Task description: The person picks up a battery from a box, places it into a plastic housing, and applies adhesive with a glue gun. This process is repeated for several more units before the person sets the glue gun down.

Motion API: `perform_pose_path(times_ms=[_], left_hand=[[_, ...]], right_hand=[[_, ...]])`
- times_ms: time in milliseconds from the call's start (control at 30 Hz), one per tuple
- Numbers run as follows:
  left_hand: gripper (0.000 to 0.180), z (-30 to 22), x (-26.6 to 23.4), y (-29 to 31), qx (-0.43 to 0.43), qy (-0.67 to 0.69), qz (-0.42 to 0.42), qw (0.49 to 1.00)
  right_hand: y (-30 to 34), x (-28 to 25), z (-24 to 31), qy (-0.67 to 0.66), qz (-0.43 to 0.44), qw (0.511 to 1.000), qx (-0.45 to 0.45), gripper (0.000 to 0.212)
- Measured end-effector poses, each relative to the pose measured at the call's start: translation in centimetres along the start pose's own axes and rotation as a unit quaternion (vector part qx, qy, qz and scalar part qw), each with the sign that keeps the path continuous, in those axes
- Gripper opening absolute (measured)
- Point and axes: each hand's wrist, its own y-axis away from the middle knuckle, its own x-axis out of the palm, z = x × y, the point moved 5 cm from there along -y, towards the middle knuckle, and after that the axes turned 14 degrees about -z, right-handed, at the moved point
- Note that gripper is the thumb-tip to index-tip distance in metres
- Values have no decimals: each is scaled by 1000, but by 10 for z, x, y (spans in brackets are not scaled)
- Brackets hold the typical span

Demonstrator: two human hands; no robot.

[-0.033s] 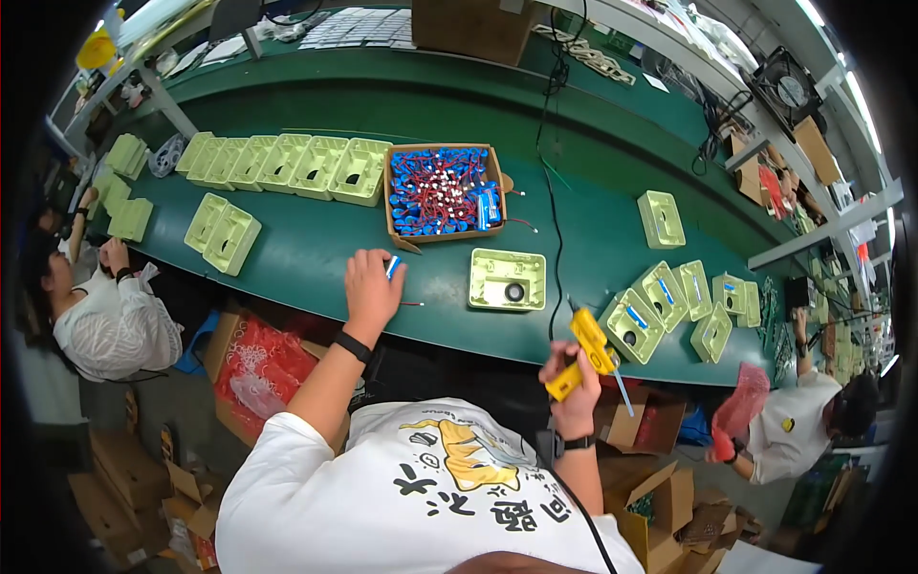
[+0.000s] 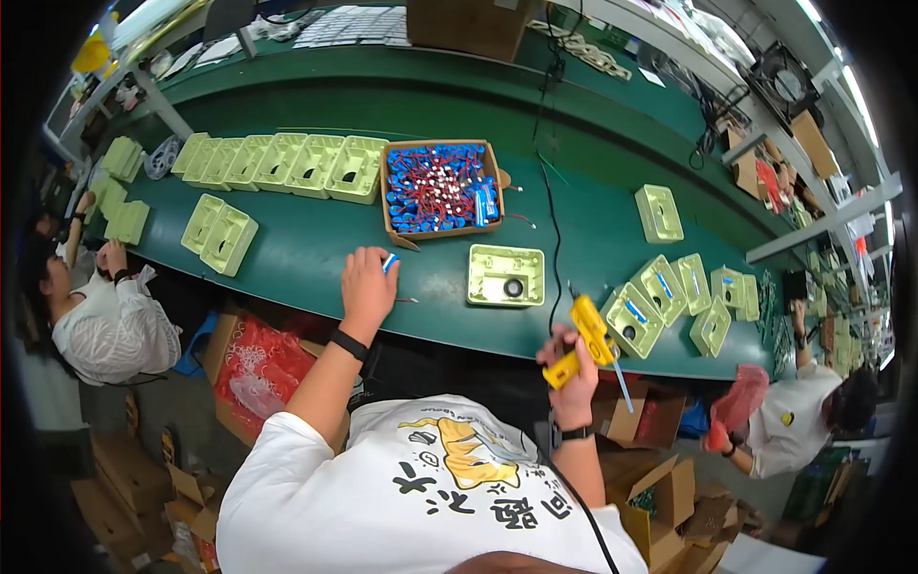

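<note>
My left hand [image 2: 366, 289] rests on the front edge of the green table [image 2: 316, 249], pinching a small blue part [image 2: 389, 260] with a thin wire. My right hand [image 2: 571, 381] is off the table's edge, gripping a yellow glue gun [image 2: 585, 341] whose nozzle points up toward the table. Between the two hands a pale green plastic housing [image 2: 506, 275] with a round dark hole lies on the table. Just behind it sits a cardboard box [image 2: 390, 212] full of blue parts with red wires.
A row of pale green housings [image 2: 277, 163] lines the table's left; two more [image 2: 218, 232] lie nearer. Several housings with blue parts [image 2: 669, 287] sit to the right. A black cable [image 2: 552, 206] crosses the table. Seated co-workers are at left [image 2: 105, 320] and right [image 2: 813, 411]. Cardboard boxes [image 2: 258, 368] stand below.
</note>
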Motion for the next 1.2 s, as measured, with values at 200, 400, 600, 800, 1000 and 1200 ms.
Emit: perform_pose_path(times_ms=[200, 400, 600, 800, 1000, 1200], left_hand=[[31, -17, 35, 35, -115, 282, 174, 937], [30, -99, 20, 81, -175, 468, 236, 833], [28, -63, -12, 92, -285, 501, 281, 768], [29, -11, -11, 70, -305, 362, 285, 833], [33, -44, -31, 45, -23, 191, 215, 957], [36, -25, -26, 58, -66, 232, 228, 943]], right_hand=[[-52, 48, -14, 83, -30, 987, -136, 22], [-35, 45, -27, 102, -37, 990, -95, 25], [19, 27, -9, 200, -41, 974, -95, 24], [20, 49, 22, 300, 58, 952, 4, 26], [-1, 87, 7, 482, 66, 870, 81, 28], [-19, 90, -2, 547, 86, 829, 81, 28]])
